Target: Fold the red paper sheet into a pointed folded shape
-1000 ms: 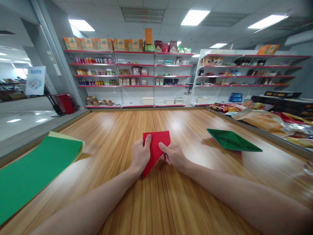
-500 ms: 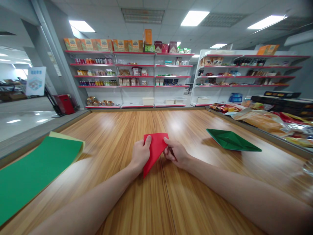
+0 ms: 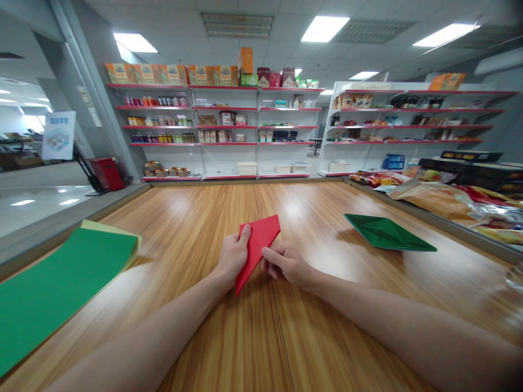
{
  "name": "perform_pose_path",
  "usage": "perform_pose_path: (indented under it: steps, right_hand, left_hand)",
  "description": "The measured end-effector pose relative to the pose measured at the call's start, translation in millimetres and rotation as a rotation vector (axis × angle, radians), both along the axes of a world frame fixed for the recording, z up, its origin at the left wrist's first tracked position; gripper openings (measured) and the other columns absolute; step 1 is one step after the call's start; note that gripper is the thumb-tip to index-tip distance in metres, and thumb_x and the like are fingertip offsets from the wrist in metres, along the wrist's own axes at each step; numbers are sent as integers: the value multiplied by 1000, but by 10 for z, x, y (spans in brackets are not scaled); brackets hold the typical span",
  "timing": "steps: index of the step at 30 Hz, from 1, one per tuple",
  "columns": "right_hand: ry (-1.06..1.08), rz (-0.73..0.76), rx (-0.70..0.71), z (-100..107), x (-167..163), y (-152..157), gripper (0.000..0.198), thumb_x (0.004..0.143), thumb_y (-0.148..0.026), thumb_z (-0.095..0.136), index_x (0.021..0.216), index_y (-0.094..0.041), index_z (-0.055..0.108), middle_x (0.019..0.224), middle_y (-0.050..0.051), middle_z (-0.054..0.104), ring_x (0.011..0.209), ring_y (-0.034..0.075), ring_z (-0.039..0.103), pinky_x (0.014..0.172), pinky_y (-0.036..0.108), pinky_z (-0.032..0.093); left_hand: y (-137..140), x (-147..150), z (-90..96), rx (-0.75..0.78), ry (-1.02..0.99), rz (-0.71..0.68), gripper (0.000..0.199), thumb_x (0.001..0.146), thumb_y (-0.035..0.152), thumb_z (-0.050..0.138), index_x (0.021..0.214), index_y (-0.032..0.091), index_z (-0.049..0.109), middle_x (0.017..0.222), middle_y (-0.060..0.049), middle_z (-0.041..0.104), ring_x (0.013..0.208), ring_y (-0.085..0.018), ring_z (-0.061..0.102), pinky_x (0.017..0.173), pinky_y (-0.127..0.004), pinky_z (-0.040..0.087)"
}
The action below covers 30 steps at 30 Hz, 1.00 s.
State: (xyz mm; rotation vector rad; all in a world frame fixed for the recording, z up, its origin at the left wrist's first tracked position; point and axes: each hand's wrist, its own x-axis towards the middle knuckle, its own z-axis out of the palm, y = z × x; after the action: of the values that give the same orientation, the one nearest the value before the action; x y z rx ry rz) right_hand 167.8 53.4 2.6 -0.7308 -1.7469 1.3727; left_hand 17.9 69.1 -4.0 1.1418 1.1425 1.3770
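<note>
A folded piece of red paper (image 3: 260, 235) is held above the middle of the wooden table, its narrow point toward me. My left hand (image 3: 233, 251) grips its left edge, thumb on top and fingers hidden beneath. On the lower right edge, my right hand (image 3: 286, 262) pinches the paper between thumb and curled fingers. To the right lies a folded green paper piece (image 3: 386, 233) with creases meeting near its middle. Green paper sheets (image 3: 69, 286) rest at the left, with a pale yellow sheet (image 3: 112, 228) showing beneath.
The wooden tabletop (image 3: 204, 207) has a raised edge around it. Snack packets (image 3: 433, 201) and dark boxes (image 3: 482, 171) lie beyond its right edge. A clear object (image 3: 515, 279) is partly visible at far right. Stocked shelves (image 3: 224, 125) stand behind.
My right hand has slid down from the paper's upper right corner to its lower right edge. The red paper has turned slightly, its upper right corner now higher and pointed.
</note>
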Motion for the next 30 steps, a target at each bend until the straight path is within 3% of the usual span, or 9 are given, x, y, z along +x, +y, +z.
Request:
perform_pose_path:
  steps: [3, 8, 14, 23, 30]
  right_hand:
    - [-29, 14, -7, 13, -8, -20, 50, 81, -55, 50, 59, -12, 60, 36, -2, 47, 31, 6, 36, 35, 20, 22]
    - [105, -120, -61, -11, 9, 44, 42, 80, -48, 51, 54, -14, 55, 33, -3, 46, 28, 7, 34, 33, 20, 19]
    - [79, -37, -110, -34, 38, 84, 43, 75, -49, 51, 50, -14, 57, 34, 0, 49, 28, 9, 40, 33, 20, 22]
    - [-27, -110, -29, -9, 22, 32, 43, 80, -45, 52, 49, -15, 54, 30, -1, 48, 25, 7, 39, 32, 19, 24]
    - [-21, 132, -5, -42, 41, 2, 50, 81, -56, 53, 57, -12, 59, 39, 0, 53, 30, 7, 43, 32, 18, 25]
  left_hand:
    - [-39, 9, 18, -2, -77, -10, 56, 70, 69, 58, 59, 14, 55, 45, 0, 53, 37, -10, 43, 36, -21, 25]
    - [-148, 17, 82, -3, -199, -134, 48, 73, 60, 61, 73, 12, 61, 60, -4, 64, 44, -12, 53, 43, -23, 39]
    - [-175, 45, 55, -1, -203, -239, 39, 72, 49, 67, 68, 11, 60, 53, -4, 61, 39, -11, 50, 40, -21, 36]
    - [-207, 69, 27, 124, -101, -85, 40, 72, 47, 68, 54, 13, 57, 46, -1, 58, 39, -10, 48, 38, -20, 30]
    - [-184, 103, 42, 28, -119, -203, 51, 74, 60, 59, 55, 14, 55, 43, -4, 58, 35, -14, 51, 35, -23, 35]
